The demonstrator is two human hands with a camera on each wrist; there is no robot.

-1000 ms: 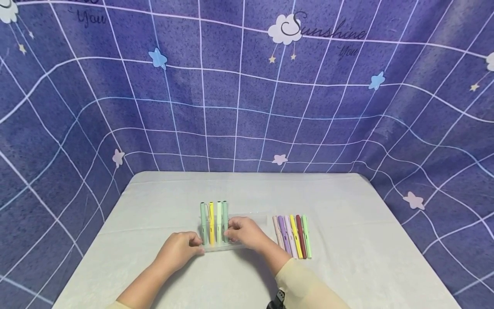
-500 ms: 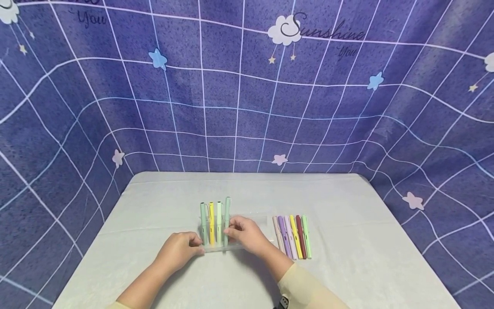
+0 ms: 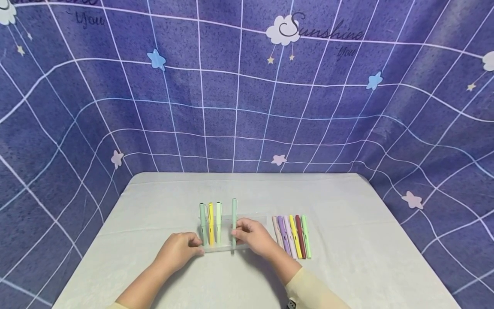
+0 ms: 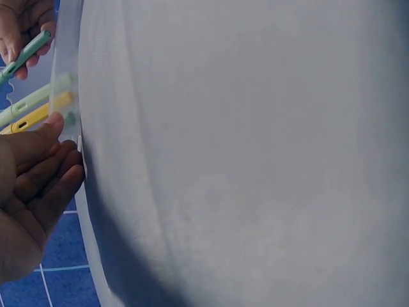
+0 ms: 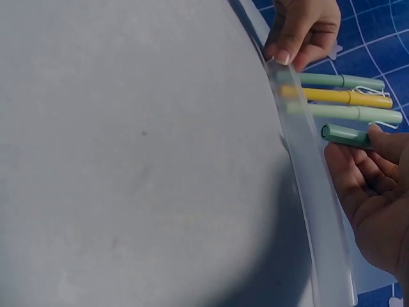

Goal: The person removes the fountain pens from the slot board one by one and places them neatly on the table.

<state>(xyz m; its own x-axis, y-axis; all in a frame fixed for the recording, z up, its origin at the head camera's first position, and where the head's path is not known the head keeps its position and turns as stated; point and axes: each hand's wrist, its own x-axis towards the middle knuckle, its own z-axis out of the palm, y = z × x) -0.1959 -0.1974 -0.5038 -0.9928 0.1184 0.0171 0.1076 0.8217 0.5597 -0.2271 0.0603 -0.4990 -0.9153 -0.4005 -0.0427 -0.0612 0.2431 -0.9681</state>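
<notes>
A clear plastic pen stand (image 3: 216, 248) sits on the table, with a grey-green pen (image 3: 203, 214), a yellow pen (image 3: 211, 219) and a pale green pen (image 3: 218, 214) upright in its left part. My left hand (image 3: 180, 249) pinches the stand's left front corner between thumb and fingers. Another grey-green pen (image 3: 234, 210) is pinched upright in my right hand (image 3: 255, 237), to the right of the pale one. In the right wrist view this pen's lower end (image 5: 335, 133) is apart from the stand's front strip (image 5: 313, 192).
To the right of the stand, several capped pens (image 3: 292, 236) lie side by side in a row: beige, purple, lilac, yellow, dark red and light green. A purple-blue cloth with a grid pattern (image 3: 247, 94) hangs behind and beside the white-covered table (image 3: 347, 240).
My right hand has lifted the grey-green pen from beside the pale green one and moved it to the right. My left hand has stayed at the stand's corner.
</notes>
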